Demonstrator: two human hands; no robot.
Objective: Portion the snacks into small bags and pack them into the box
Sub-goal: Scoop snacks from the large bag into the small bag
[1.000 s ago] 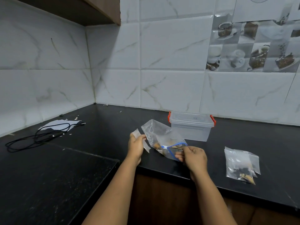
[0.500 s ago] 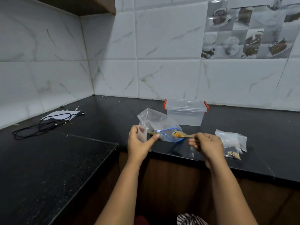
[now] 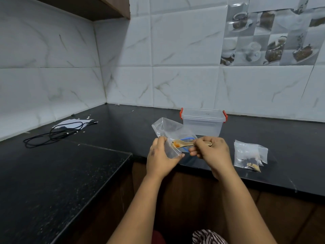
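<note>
Head view: snack is spooned at frame centre.
A small bag point(image 3: 171, 150) is pinched by the left hand point(image 3: 161, 158); a spoon point(image 3: 184, 143) is gripped by the right hand point(image 3: 212, 152).

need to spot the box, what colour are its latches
Red-orange latches on the clear box, head view.

The left hand point(image 3: 161, 156) grips a small clear bag point(image 3: 171, 149) at the edge of the black counter point(image 3: 290, 134). The right hand point(image 3: 212, 152) holds a wooden spoon point(image 3: 184, 143) whose bowl, carrying orange snack, sits at the bag's mouth. Behind them lies a larger clear bag point(image 3: 167, 127) with a blue zip, just in front of a lidded clear box point(image 3: 203, 123) with red clips. Filled small bags point(image 3: 248, 155) lie to the right; a black cable point(image 3: 54, 132) lies far left
</note>
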